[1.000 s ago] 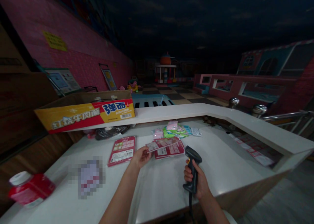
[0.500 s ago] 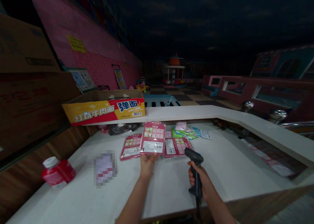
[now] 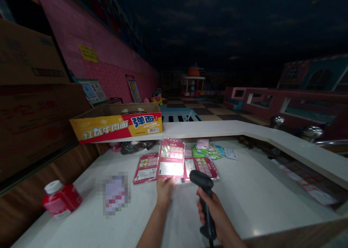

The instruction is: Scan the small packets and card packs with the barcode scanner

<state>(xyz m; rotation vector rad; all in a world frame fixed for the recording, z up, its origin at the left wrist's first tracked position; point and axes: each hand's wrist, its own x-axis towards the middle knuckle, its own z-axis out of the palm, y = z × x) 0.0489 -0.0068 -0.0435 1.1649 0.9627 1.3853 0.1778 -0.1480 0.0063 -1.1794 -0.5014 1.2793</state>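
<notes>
Red, glossy and flat, a rectangular packet tilts up over the smooth white counter, lower edge pinched in the left hand; the right hand wraps its fingers round a matte black scanner.

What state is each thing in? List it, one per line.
Held red packet: raised, brightly lit
Barcode scanner: held, pointing toward that packet
Left hand: gripping packet's lower edge
Right hand: wrapped around scanner
Other red packets: lying flat
Red bottle: capped
Noodle carton: top open
</notes>
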